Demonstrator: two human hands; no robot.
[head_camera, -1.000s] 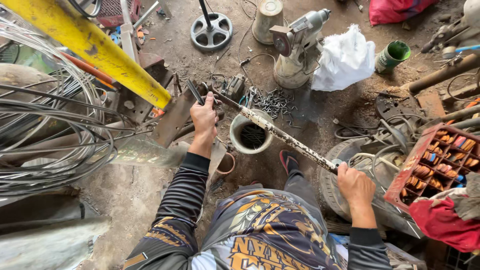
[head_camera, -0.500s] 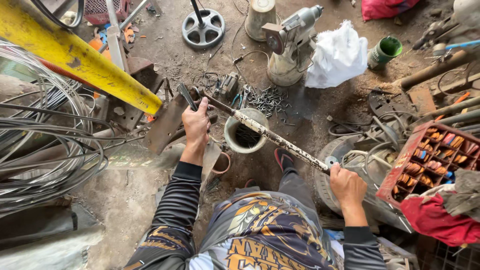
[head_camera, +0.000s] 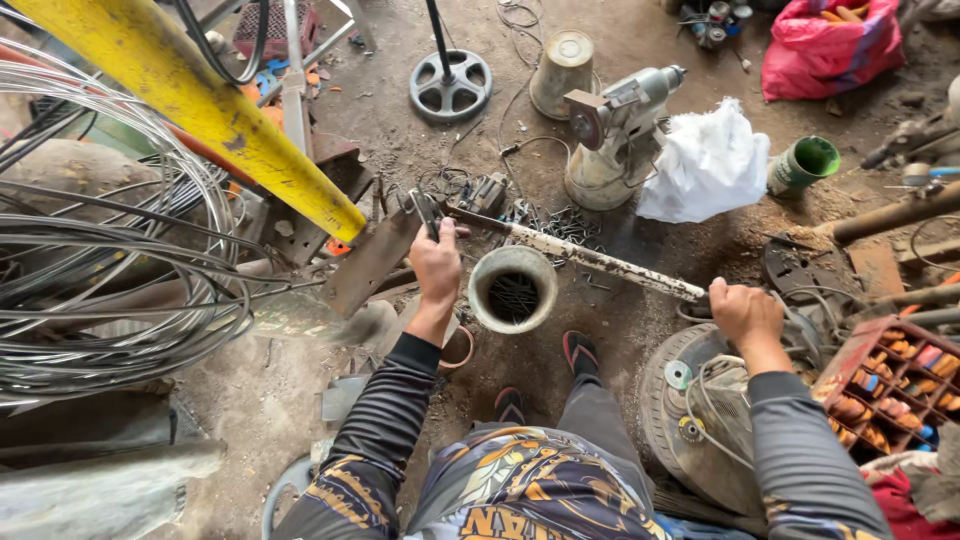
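Observation:
A long rusty, white-flecked metal lever bar runs from a cutter head near the middle to the right. My right hand grips its near end. My left hand is closed on a thin bent wire piece at the cutter head, next to a slanting steel plate. Just below the bar stands a pale round can with cut wire bits inside. More bent wire pieces lie in a heap behind the bar.
Big coils of steel wire fill the left. A yellow beam slants above them. A grinder on a stand, a white bag, a green cup, a wheel base and a red crate surround me.
The view has shifted a little; the bar's right end has dropped slightly with my right hand. My left hand stays at the cutter head.

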